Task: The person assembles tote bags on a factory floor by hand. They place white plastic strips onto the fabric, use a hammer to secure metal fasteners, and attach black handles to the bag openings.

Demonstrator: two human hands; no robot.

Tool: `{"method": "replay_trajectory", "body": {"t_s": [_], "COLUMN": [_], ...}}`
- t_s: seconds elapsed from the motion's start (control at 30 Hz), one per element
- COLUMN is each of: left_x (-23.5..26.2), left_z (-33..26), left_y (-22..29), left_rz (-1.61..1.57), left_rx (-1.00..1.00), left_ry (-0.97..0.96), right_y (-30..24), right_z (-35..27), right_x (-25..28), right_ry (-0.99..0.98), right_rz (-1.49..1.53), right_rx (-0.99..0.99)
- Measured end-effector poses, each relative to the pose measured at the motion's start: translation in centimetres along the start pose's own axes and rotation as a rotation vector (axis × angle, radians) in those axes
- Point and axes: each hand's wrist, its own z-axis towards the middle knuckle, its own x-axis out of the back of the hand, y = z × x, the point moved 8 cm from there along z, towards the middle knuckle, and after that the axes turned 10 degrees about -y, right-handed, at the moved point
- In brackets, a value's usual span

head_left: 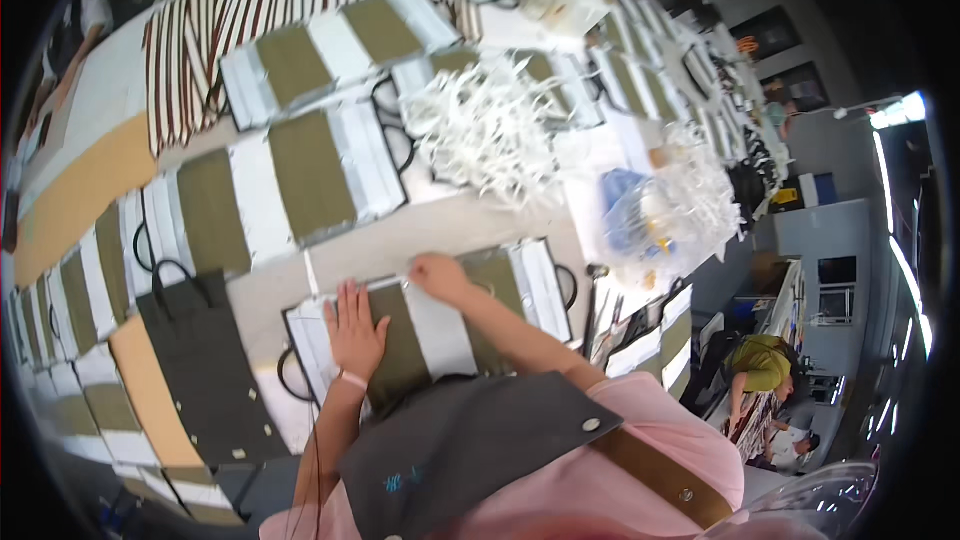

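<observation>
In front of me lies a flat olive-and-white striped bag [440, 335] with grey-white ends and a black handle loop at each side. My left hand [357, 335] rests flat on its left part, fingers stretched out and pointing away from me. At the bag's far edge my right hand [440, 278] is closed, fingers curled down against the edge. Whatever it may pinch is hidden under the fingers. A grey apron [470, 445] covers the bag's near edge.
More striped pieces [300, 180] with handles lie beyond and to the left. A black bag [200, 370] sits at the left. Heaped white strips [490, 130] and a clear plastic bag [670, 210] stand farther right. A person in a green top [765, 365] bends at another table.
</observation>
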Motion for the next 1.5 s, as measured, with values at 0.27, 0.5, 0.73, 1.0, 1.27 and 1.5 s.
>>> {"method": "replay_trajectory", "body": {"t_s": [0.27,0.5,0.73,1.0,1.27,1.5], "left_x": [-0.3,-1.1,-1.0,-0.2,1.9,2.2], "left_z": [-0.3,-0.1,-0.1,-0.8,-1.8,-1.9], "left_y": [0.8,0.3,0.6,0.8,-0.2,0.1], "left_rz": [0.037,0.094,0.115,0.048,-0.277,-0.278], "left_rx": [-0.073,-0.103,-0.108,-0.11,-0.126,-0.135], "left_ry": [0.073,0.09,0.123,0.165,0.363,0.355], "right_y": [0.0,-2.0,-2.0,1.8,1.7,-1.3], "right_z": [-1.5,-3.6,-8.2,-7.9,-6.3,-4.0], "right_x": [0.4,1.3,4.9,3.9,2.8,3.4], "right_ry": [0.022,0.033,-0.057,-0.023,-0.168,-0.196], "right_rz": [0.037,-0.106,-0.179,-0.22,-0.246,-0.135], "right_rx": [0.04,-0.166,-0.189,-0.27,-0.435,-0.355]}}
